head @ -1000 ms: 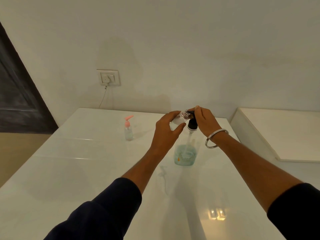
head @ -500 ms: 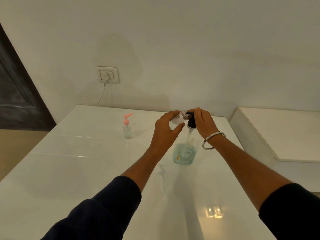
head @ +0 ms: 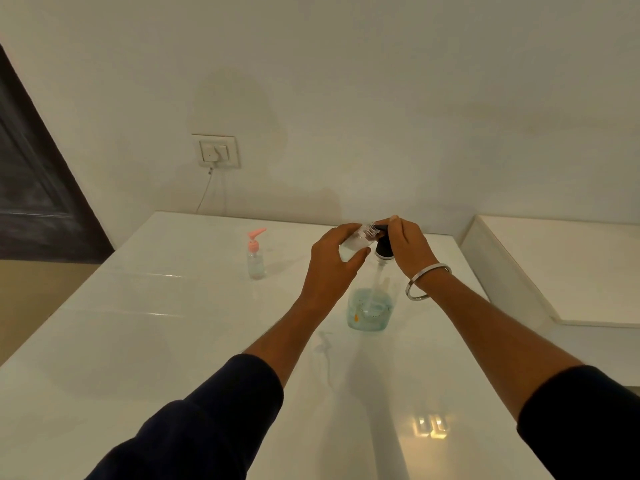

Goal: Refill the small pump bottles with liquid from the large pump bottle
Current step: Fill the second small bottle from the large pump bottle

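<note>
The large clear pump bottle [head: 370, 308] stands on the white table [head: 156, 341], with pale blue-green liquid low in it and a black pump head. My right hand [head: 405, 245] rests on top of that pump head, fingers curled over it. My left hand [head: 334, 259] holds a small clear bottle [head: 360, 237] without a cap, tilted, its open neck against the black spout. A second small bottle with a pink pump [head: 255, 256] stands upright to the left, apart from both hands.
A loose small pump part with its tube [head: 323, 341] lies on the table in front of the large bottle. A wall socket with a cable [head: 216, 152] is behind. A lower white surface [head: 561, 271] adjoins on the right. A dark door [head: 31, 174] is at left.
Both hands keep their grip at the pump spout. The view has shifted slightly; the bottles have not visibly moved.
</note>
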